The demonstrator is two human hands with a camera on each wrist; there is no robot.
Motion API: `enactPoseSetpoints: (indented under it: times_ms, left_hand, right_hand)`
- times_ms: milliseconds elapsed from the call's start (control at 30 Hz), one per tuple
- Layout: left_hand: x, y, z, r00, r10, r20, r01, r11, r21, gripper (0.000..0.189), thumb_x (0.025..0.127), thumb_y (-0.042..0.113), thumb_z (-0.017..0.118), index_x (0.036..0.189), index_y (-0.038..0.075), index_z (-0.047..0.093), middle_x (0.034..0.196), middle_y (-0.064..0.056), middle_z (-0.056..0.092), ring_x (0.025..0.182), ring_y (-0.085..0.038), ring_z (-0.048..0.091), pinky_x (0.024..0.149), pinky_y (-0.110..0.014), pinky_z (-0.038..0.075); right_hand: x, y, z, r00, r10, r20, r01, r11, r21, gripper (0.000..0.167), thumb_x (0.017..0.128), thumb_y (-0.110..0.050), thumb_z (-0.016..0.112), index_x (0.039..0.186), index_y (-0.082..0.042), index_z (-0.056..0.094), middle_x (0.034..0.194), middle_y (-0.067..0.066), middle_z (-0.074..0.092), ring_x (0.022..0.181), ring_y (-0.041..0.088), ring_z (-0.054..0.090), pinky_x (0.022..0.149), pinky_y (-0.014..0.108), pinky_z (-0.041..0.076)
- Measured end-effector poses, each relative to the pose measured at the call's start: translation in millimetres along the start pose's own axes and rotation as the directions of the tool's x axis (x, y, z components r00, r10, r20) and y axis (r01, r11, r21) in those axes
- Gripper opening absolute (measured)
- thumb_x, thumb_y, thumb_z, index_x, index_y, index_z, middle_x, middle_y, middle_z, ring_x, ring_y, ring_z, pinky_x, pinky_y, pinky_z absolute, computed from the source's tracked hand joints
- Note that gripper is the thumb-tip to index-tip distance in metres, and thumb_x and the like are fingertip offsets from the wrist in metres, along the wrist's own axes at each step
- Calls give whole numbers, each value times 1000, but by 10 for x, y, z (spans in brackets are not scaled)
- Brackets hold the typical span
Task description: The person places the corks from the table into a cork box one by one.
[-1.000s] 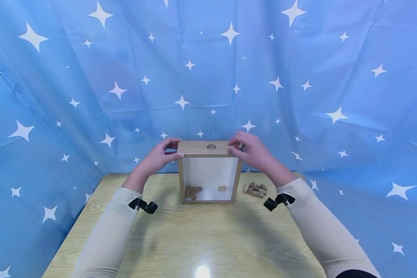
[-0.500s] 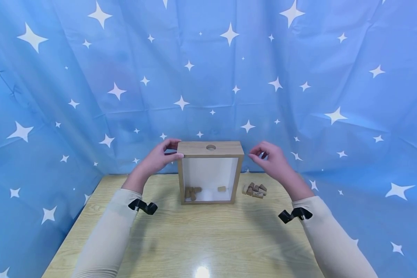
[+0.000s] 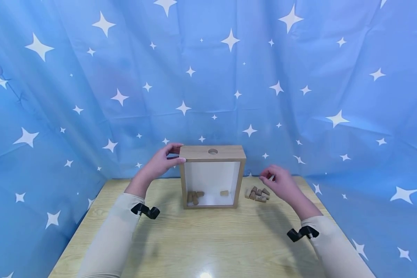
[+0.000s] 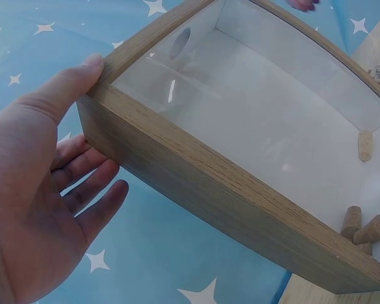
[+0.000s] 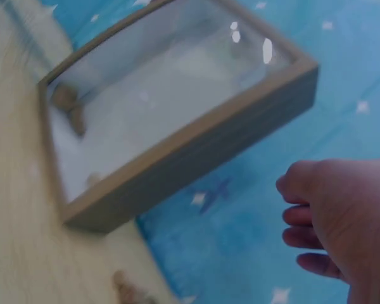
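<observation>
A shallow wooden-framed box (image 3: pixel 229 153) with a clear front stands upright on the table, a round hole (image 3: pixel 213 151) in its top. Several corks (image 3: pixel 195 195) lie in its lower left, and one cork (image 3: pixel 224 193) lies apart on the right. My left hand (image 3: pixel 158 164) holds the top left corner, thumb on the front edge and fingers at the side and back, as the left wrist view confirms. Right of the box, my right hand (image 3: pixel 281 183) is in the air near a pile of corks (image 3: pixel 260 198), fingers loosely bent, nothing visible between them.
The wooden table (image 3: pixel 201 235) reaches forward to a blue star-patterned curtain (image 3: pixel 208 85) that hangs behind and beside it. A black wrist mount (image 3: pixel 145 211) sits on the left sleeve, and a similar mount (image 3: pixel 303 233) on the right.
My right hand has moved from the box's top right corner, off to the right and down towards the cork pile. The left hand keeps its hold on the box.
</observation>
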State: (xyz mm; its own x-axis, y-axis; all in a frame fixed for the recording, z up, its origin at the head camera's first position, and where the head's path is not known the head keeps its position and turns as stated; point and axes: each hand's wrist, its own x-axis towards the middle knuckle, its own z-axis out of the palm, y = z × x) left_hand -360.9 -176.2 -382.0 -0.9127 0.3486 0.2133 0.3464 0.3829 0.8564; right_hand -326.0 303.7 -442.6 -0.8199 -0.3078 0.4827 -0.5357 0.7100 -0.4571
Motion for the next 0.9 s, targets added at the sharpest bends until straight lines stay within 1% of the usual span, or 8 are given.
enactPoseSetpoints:
  times_ms: [100, 200, 267, 400, 567, 700, 800, 900]
  left_hand:
    - [4, -10, 0, 1000, -1, -1, 1, 1000, 1, 72, 102, 41, 82, 163, 17, 51, 153, -14, 54, 151, -43, 48, 116, -61, 49]
    - [6, -15, -4, 1000, -7, -3, 7, 1000, 4, 72, 102, 42, 82, 163, 17, 51, 153, -14, 54, 150, -41, 49, 115, -61, 49]
    - [8, -15, -4, 1000, -8, -3, 8, 1000, 8, 72, 102, 42, 82, 163, 17, 51, 153, -13, 54, 149, -40, 50, 115, -60, 49]
    - [20, -25, 5, 1000, -5, -3, 5, 1000, 10, 71, 102, 42, 82, 162, 18, 52, 152, -12, 55, 148, -38, 51, 114, -60, 50]
    - [23, -38, 12, 1000, -8, 0, 8, 1000, -1, 70, 103, 41, 82, 162, 19, 52, 151, -12, 55, 147, -37, 51, 114, -60, 50]
    - [23, -51, 12, 1000, -9, 6, 9, 1000, 0, 72, 103, 41, 81, 164, 17, 50, 153, -14, 54, 148, -38, 50, 114, -60, 50]
    - [25, -48, 6, 1000, -7, 7, 7, 1000, -7, 72, 104, 41, 81, 164, 17, 50, 154, -15, 53, 150, -41, 49, 115, -61, 49]
    - [29, -43, -2, 1000, -11, 8, 11, 1000, -15, 72, 103, 41, 82, 163, 18, 50, 154, -14, 53, 151, -41, 48, 116, -61, 49]
  right_hand:
    - [-118, 151, 101, 998, 50, 26, -50, 999, -20, 4, 104, -13, 78, 104, -8, 78, 102, 1, 71, 92, 21, 67, 73, 36, 56]
    - [-222, 301, 216, 995, 92, 40, -90, 994, -57, 4, 104, -13, 79, 106, -10, 78, 105, 3, 70, 94, 24, 68, 73, 39, 56]
    - [-287, 399, 299, 993, 106, 41, -103, 992, -76, 5, 102, -11, 79, 107, -8, 78, 106, 5, 70, 94, 27, 68, 73, 40, 56]
    - [-400, 550, 456, 991, 132, 32, -130, 989, -68, 10, 99, -5, 80, 109, -3, 78, 107, 11, 70, 95, 31, 68, 76, 44, 57]
    - [-497, 649, 608, 983, 181, 38, -179, 983, -50, 14, 101, -7, 79, 114, -2, 77, 113, 13, 67, 99, 33, 67, 82, 48, 57]
    - [-549, 685, 700, 972, 226, 58, -225, 974, -35, 21, 100, -6, 80, 120, 0, 76, 115, 13, 65, 103, 34, 69, 87, 54, 61]
    - [-573, 717, 771, 970, 235, 67, -234, 972, -24, 25, 100, -4, 79, 124, 3, 74, 117, 14, 64, 105, 36, 72, 92, 56, 62]
    - [-596, 758, 840, 971, 232, 53, -230, 972, -37, 26, 101, -4, 79, 125, 3, 73, 117, 14, 63, 107, 36, 73, 94, 55, 62]
